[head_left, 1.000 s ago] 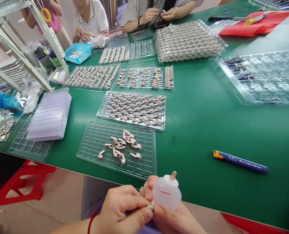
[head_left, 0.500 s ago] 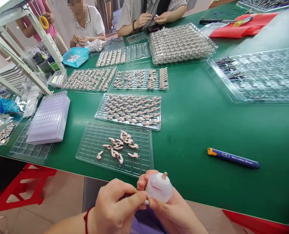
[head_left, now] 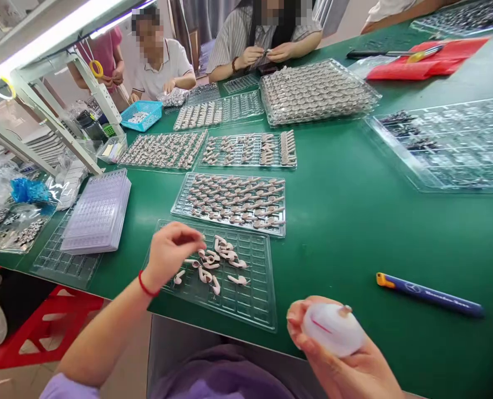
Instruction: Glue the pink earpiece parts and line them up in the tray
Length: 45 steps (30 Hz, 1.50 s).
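Observation:
My left hand [head_left: 172, 250], with a red string at the wrist, reaches over the nearest clear grid tray [head_left: 246, 302]. Its fingers are pinched together above the loose pink parts [head_left: 217, 260]; what they hold is too small to see. My right hand [head_left: 346, 354] stays near the table's front edge. It is wrapped round a small white squeeze bottle [head_left: 333, 328] with a pink nozzle, tilted to the right.
More trays of pink parts [head_left: 234, 197] lie farther back on the green table [head_left: 354, 221]. A stack of lilac trays [head_left: 99, 213] sits at the left, a blue pen [head_left: 429, 293] at the right. Other people work at the far end.
My left hand left the bottle and moved forward and left over the near tray. The right hand with the bottle shifted right and tilted. The camera view rose a little.

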### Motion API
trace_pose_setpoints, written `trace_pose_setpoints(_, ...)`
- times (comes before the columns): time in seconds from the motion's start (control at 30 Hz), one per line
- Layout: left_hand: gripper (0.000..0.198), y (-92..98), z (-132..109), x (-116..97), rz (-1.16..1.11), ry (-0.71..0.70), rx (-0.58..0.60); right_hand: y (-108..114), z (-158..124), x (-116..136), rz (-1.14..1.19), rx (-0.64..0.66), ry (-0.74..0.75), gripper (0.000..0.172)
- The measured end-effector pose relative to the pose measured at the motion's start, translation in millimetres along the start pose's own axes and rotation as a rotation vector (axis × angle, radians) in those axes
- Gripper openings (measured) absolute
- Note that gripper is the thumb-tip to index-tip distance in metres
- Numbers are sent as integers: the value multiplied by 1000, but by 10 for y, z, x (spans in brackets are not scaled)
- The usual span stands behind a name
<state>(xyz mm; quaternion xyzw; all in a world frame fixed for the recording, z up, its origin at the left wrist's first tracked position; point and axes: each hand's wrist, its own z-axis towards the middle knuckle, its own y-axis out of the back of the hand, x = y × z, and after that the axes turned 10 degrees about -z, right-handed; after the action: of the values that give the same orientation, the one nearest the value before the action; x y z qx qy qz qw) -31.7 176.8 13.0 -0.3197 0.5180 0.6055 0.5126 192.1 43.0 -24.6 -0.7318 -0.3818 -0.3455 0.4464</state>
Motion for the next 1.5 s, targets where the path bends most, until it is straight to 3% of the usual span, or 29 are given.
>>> trace_pose_setpoints(0.17, 16, 210, 766, 425, 102, -1, -26, 92, 96, -100, -16, -19, 23, 38)
trace_pose_setpoints(0.27, 11, 256, 962, 572, 175, -6, -7, 173, 175, -148, -41, 29, 81, 33)
trace_pose_setpoints(0.37, 7, 295, 997, 648, 247, -1, 23, 220, 230, -163, -59, 70, 138, 29)
trace_pose_setpoints(0.6, 6, 335, 973, 663, 384, 38, 82, 213, 233, -171, -89, 62, 124, 28)
trace_pose_setpoints(0.8, 8, 328, 928, 486, 462, 49, 129, 215, 240, -162, -75, 44, 134, 30)
trace_pose_setpoints(0.9, 6, 301, 740, 296, 472, 74, 191, 219, 238, -166, -70, 32, 106, 32)
trace_pose_setpoints(1.07, 4, 259, 277, -63, 458, 184, 475, 237, 238, -188, -55, 16, 57, 36)
trace_pose_setpoints(1.13, 7, 249, 145, -137, 481, 223, 531, 247, 245, -204, -44, 19, 38, 39)
trace_pose_setpoints(1.33, 5, 209, 19, -126, 542, 278, 527, 242, 252, -212, -33, -5, 26, 43)
trace_pose_setpoints(1.5, 8, 223, -42, -122, 462, 296, 446, 221, 246, -178, -56, 3, 64, 36)
